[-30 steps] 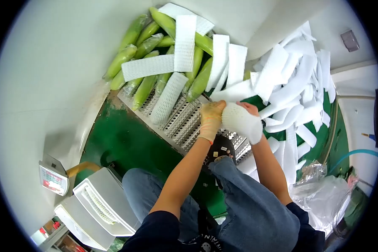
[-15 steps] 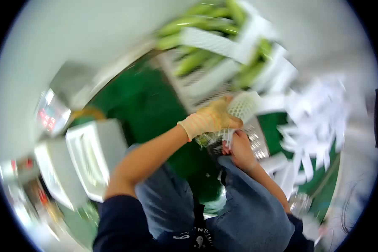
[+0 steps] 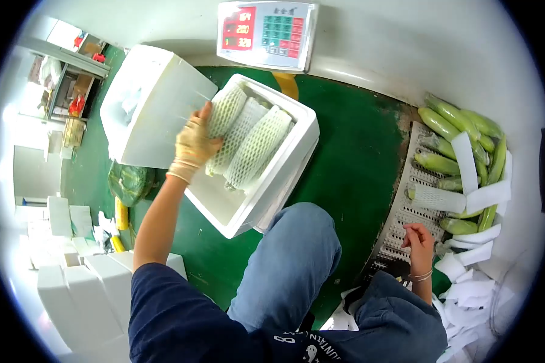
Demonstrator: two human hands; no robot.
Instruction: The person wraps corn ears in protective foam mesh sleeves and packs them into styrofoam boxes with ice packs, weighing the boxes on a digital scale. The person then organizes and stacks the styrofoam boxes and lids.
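My left hand (image 3: 194,142), in a yellowish glove, is at the left side of a white foam box (image 3: 221,212). Its thumb and fingers are apart, against the nearest long green vegetable in a white foam net sleeve (image 3: 227,109). Two more sleeved vegetables (image 3: 257,145) lie beside it in the box. Low on the right, my bare right hand (image 3: 419,245) hovers near my knee, fingers loosely bent and nothing visible in them. It is nearest to a perforated metal rack (image 3: 406,206) bearing a pile of long green vegetables (image 3: 445,124), one partly in a net sleeve (image 3: 436,198).
A digital scale (image 3: 266,36) with lit red figures stands behind the box. A white foam lid or box (image 3: 169,115) leans at its left. White foam strips (image 3: 472,302) are heaped at lower right. More white boxes (image 3: 85,296) stand at lower left on the green floor (image 3: 351,163).
The view has swung left to the box and scale. My left hand has moved from the net sleeve by the rack to the box; my right hand is apart from it, no longer on the sleeve.
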